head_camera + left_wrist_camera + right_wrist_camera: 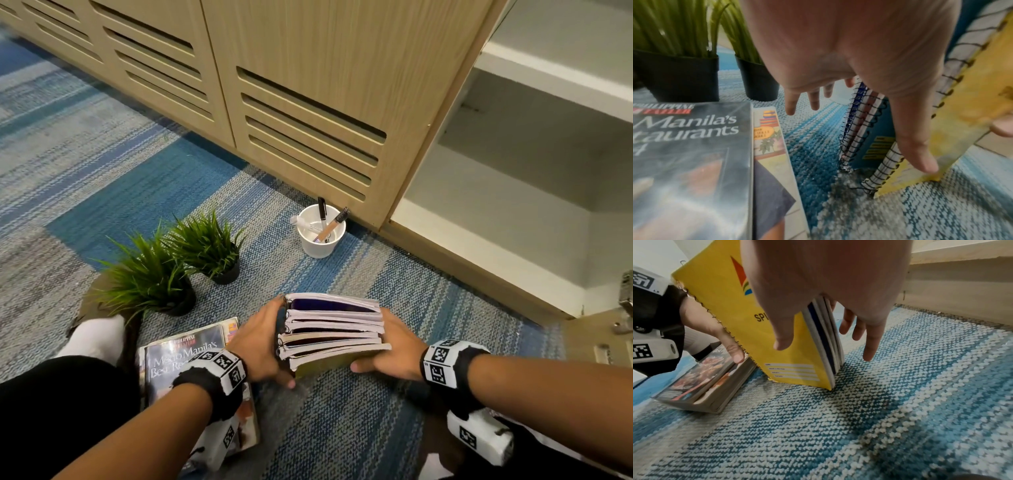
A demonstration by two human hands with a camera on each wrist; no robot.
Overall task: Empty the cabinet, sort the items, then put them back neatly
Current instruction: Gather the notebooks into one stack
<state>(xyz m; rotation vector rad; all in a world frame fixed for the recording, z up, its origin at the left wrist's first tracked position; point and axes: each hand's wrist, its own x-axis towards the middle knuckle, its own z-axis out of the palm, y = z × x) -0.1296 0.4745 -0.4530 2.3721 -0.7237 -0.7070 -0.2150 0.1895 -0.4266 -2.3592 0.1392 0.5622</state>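
A stack of spiral notebooks (332,329) stands on edge on the carpet, its yellow cover (725,288) facing me. My left hand (257,342) presses against the spiral side (865,129), fingers straight, thumb on the yellow cover. On the stack's page-edge side lies my right hand (397,349), thumb on the cover and fingers spread straight past the stack in the right wrist view (828,280). The open cabinet (496,212) at the right shows bare white shelves.
Two potted grass plants (150,274) (209,246) stand to the left. A white cup with pens (320,236) sits by the closed slatted cabinet door (308,102). A glossy restaurant book (181,363) lies on another book under my left wrist. My socked foot (96,337) is at left.
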